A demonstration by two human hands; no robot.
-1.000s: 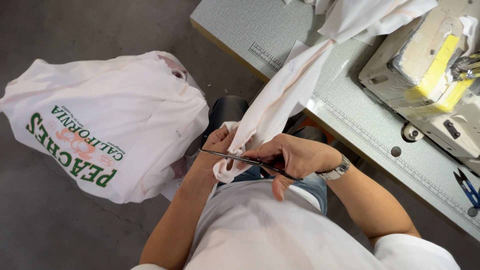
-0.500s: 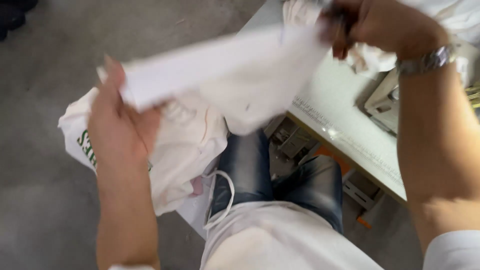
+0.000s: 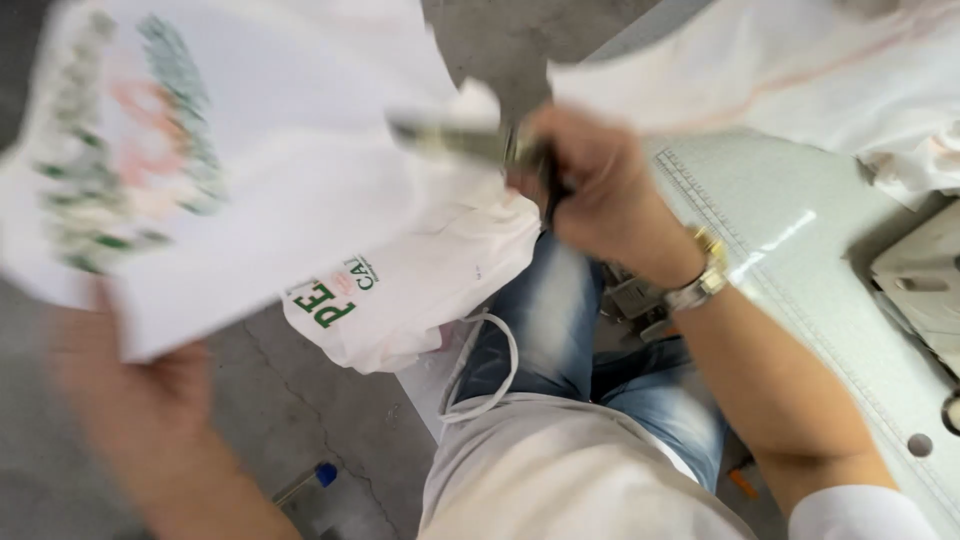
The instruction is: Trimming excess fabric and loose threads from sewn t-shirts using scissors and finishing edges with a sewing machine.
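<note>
Holding: your left hand (image 3: pixel 130 390) now grips printed white shirt (image 3: pixel 200 170), swung up since before;
Right hand (image 3: pixel 590 190): clenched on scissors (image 3: pixel 470 140); blurred

A white printed garment (image 3: pixel 250 150) is up in the air on the left, spread wide and blurred, its green and pink print facing the camera and its lower edge pinched by the left hand (image 3: pixel 130 400). The right hand (image 3: pixel 590 190) is closed around a pair of scissors (image 3: pixel 470 142), blades pointing left over the cloth. The metal is too smeared to tell whether the blades touch the fabric.
</note>
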